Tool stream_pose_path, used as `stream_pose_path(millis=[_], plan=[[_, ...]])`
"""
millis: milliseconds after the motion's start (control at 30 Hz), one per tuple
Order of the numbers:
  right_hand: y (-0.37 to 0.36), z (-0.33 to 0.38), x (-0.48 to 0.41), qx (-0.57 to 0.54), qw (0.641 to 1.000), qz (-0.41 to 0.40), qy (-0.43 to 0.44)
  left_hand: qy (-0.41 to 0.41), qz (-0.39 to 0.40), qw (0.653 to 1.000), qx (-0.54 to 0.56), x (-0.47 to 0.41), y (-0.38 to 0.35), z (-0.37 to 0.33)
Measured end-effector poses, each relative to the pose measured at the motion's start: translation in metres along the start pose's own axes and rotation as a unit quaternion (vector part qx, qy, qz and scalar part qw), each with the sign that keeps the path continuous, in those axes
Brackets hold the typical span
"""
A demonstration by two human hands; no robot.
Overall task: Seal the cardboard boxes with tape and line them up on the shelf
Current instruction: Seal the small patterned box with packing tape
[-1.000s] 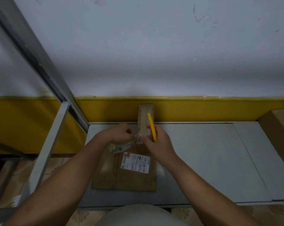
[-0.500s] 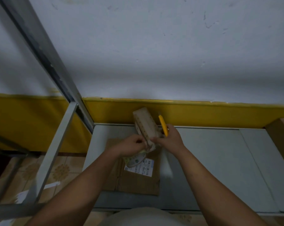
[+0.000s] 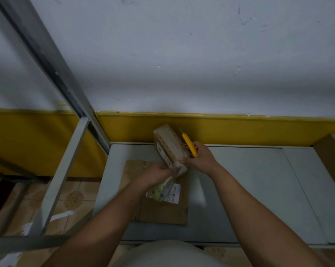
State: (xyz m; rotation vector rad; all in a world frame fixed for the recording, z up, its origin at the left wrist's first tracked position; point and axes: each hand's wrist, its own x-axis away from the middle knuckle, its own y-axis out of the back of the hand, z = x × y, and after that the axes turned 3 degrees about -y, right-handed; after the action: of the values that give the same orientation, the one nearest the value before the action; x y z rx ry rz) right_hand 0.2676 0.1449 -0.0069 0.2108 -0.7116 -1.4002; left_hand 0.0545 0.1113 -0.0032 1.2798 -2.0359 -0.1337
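A small pale cardboard box (image 3: 168,146) is held tilted above the grey shelf (image 3: 249,189). My right hand (image 3: 199,158) grips its near right corner and also holds a yellow utility knife (image 3: 189,144) that points up and away. My left hand (image 3: 159,174) pinches the box's near end, with a roll of clear tape (image 3: 161,190) hanging under the palm. Beneath both hands a flat brown cardboard box (image 3: 162,211) with a white shipping label (image 3: 173,195) lies on the shelf.
A grey metal shelf post (image 3: 53,60) slants across the left, with a crossbar (image 3: 64,170) below it. Another brown box (image 3: 332,158) sits at the shelf's far right edge. A white and yellow wall stands behind. Tiled floor shows at lower left.
The small box has been lifted off the flat box and tilted left. My left hand moved down and right under its near end; the knife stayed in my right hand.
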Motion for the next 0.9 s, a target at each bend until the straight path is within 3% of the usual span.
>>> stream_pose_path(millis=[133, 300, 433, 600, 667, 733, 800, 900], plan=[[0.000, -0.001, 0.001, 0.001, 1.000, -0.005, 0.006, -0.017, -0.007, 0.999, 0.026, 0.008, -0.006, 0.007], [-0.002, -0.005, 0.003, -0.024, 1.000, -0.018, 0.004, -0.084, -0.072, 0.984, 0.137, 0.008, -0.010, 0.014], [-0.001, -0.002, 0.007, -0.017, 0.999, -0.029, 0.003, -0.149, -0.056, 0.984, 0.083, 0.009, -0.003, 0.013], [0.001, 0.006, 0.025, 0.029, 0.997, -0.076, 0.011, -0.131, -0.023, 0.991, 0.026, 0.005, 0.003, 0.006], [0.008, 0.012, 0.042, -0.002, 0.995, -0.101, 0.006, -0.121, -0.023, 0.992, 0.028, 0.004, 0.004, 0.005], [0.015, 0.015, 0.065, -0.080, 0.994, -0.069, -0.023, -0.119, -0.020, 0.992, 0.033, 0.002, 0.005, 0.006], [0.016, 0.012, 0.090, -0.144, 0.986, 0.024, -0.078, -0.121, -0.019, 0.992, 0.037, -0.001, 0.005, 0.008], [0.001, 0.007, 0.111, -0.158, 0.971, 0.121, -0.131, -0.120, -0.026, 0.991, 0.045, -0.003, 0.005, 0.010]])
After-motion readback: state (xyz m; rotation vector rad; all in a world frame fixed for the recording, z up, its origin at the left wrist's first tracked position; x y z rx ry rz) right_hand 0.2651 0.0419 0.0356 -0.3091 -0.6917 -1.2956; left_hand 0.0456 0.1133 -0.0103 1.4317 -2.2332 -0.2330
